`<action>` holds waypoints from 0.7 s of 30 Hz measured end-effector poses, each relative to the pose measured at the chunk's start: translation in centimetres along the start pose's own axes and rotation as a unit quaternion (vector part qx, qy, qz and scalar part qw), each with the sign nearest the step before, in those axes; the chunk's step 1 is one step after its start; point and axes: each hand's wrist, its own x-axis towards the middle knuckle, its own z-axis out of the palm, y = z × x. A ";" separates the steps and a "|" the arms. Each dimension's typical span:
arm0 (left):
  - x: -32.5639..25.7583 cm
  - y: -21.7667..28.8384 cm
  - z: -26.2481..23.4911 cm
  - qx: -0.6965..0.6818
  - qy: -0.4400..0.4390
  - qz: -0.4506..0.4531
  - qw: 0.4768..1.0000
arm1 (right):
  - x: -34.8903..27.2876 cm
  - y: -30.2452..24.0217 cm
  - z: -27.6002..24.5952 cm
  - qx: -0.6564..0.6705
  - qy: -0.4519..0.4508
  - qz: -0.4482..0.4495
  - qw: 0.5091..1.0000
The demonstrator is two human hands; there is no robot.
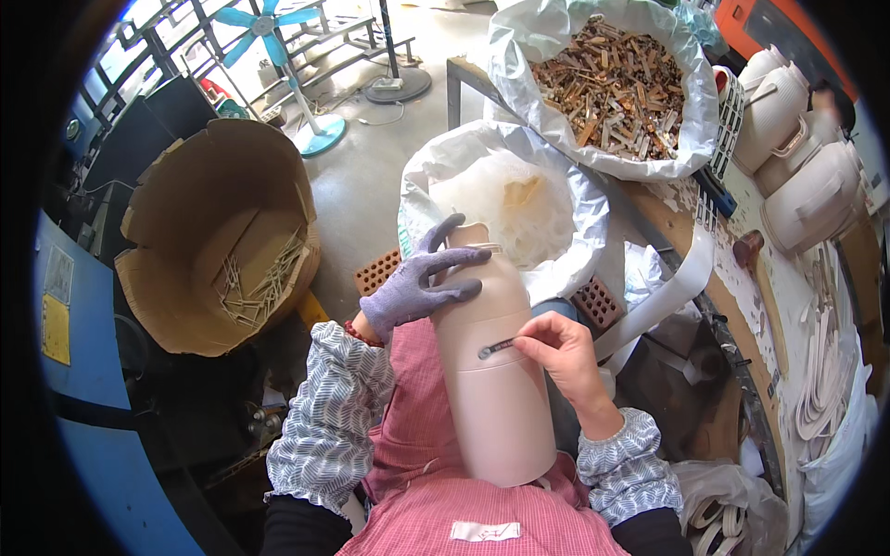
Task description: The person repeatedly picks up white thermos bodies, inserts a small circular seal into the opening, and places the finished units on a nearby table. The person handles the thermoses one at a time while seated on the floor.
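A pale beige plastic thermos jug body (496, 394) lies across my lap on a pink apron, its narrow neck pointing away from me. My left hand (426, 287), in a lavender glove, grips it around the shoulder just below the neck, thumb and fingers spread over it. On the jug's side, near the seam ring, is a small dark strip (498, 348) with a rounded end and light marks. The bare thumb and forefinger of my right hand (564, 357) pinch the strip's right end against the surface. Whether the strip is stuck down I cannot tell.
Beyond the jug stands a white-lined bag (417, 176) of translucent scraps; above it, another lined container (519, 83) holds brown pieces. A torn cardboard drum (167, 213) with thin sticks is at left. Several beige jugs (816, 199) and a hammer (765, 287) rest on the right bench.
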 end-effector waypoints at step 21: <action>-1.6 2.5 -2.1 0.230 -0.063 0.097 0.966 | 0.4 0.0 3.2 -0.087 0.057 -0.015 0.994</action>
